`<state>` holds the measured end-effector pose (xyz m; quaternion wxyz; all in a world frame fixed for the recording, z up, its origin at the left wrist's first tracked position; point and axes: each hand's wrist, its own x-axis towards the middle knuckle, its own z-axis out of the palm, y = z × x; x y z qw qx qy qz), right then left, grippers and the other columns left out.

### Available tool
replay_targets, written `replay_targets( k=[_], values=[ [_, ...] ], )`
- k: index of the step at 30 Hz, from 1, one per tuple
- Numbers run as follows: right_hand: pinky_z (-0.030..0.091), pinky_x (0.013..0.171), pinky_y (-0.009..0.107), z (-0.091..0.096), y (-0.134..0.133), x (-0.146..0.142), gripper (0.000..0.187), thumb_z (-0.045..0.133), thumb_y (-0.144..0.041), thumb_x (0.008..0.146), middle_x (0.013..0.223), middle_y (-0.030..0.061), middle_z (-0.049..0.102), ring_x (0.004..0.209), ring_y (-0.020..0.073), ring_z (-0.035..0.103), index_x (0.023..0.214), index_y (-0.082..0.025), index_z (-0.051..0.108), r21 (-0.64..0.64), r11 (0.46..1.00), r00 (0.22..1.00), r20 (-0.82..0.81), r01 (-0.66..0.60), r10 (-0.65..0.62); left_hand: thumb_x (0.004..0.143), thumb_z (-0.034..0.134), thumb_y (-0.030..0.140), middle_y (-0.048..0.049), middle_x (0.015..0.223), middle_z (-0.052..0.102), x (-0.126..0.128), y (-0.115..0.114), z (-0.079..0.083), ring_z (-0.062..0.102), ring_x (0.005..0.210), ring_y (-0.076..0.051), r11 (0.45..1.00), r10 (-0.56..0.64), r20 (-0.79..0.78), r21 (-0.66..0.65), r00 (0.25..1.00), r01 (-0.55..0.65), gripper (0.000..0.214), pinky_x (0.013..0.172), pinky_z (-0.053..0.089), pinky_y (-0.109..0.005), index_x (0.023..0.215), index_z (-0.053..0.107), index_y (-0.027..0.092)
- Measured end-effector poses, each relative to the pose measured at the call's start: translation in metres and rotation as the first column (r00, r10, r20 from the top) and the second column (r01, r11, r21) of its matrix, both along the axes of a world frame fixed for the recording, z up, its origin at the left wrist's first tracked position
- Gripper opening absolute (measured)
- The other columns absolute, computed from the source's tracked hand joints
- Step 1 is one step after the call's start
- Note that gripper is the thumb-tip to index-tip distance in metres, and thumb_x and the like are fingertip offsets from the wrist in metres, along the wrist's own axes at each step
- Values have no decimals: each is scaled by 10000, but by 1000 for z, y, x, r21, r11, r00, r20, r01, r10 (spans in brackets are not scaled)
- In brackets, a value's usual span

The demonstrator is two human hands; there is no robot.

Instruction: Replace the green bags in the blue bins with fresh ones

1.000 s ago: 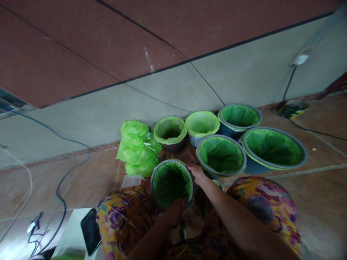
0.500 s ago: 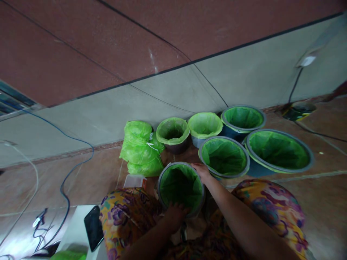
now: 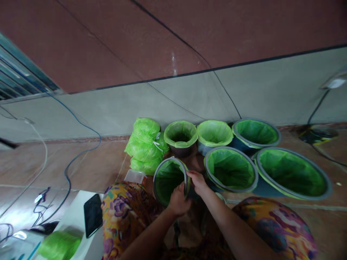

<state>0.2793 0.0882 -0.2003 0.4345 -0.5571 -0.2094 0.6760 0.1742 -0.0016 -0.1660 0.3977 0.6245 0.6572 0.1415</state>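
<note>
Between my knees a small trash bin point(image 3: 165, 187) with a grey rim and a green plastic liner leans to the left. My left hand point(image 3: 179, 201) grips its near right rim, fingers reaching inside over the liner. At the outer right side of the same rim, my right hand point(image 3: 198, 181) closes its fingers on the edge. Just right of it stands a larger lined bin point(image 3: 231, 169) with a grey ring. Behind are a dark lined bin point(image 3: 181, 139) and a pale lined bin point(image 3: 215, 135).
Stacked green bags point(image 3: 146, 144) lie left of the bins, behind a clear plastic box point(image 3: 135, 177). Two more lined bins, one near the wall point(image 3: 256, 133) and one far right point(image 3: 292, 173), stand there. A phone point(image 3: 93, 215) and a green bag roll point(image 3: 59, 244) rest on a white surface.
The small bin has tipped from upright to leaning left. My left hand has moved from the near rim to its right side, and my right hand has shifted slightly down along the rim.
</note>
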Motion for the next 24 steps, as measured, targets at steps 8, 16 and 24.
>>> replay_targets(
  k=[8,16,24],
  values=[
    [431,493,245,11,-9,1,141,652,-305,654,557,-12,605,502,129,556,665,-183,582,-105,982,988,9,-155,157,787,459,131,-43,817,614,2,9,-7,585,784,-168,980,196,-87,63,977,-191,123,717,397,-257,873,524,190],
    [417,501,275,7,-1,6,137,665,-267,670,554,11,595,490,140,539,649,-173,568,-102,991,994,58,-87,94,747,494,147,-6,748,580,-3,-13,-18,542,718,-141,995,102,-23,-10,995,-102,82,655,364,-234,805,542,180],
    [440,491,261,-3,-1,13,161,684,-313,632,539,-3,614,492,145,565,662,-173,612,-86,992,991,90,-91,99,737,523,186,-39,844,642,8,-34,-23,546,801,-176,987,119,143,-125,983,-102,154,753,419,-274,862,613,169]
  ],
)
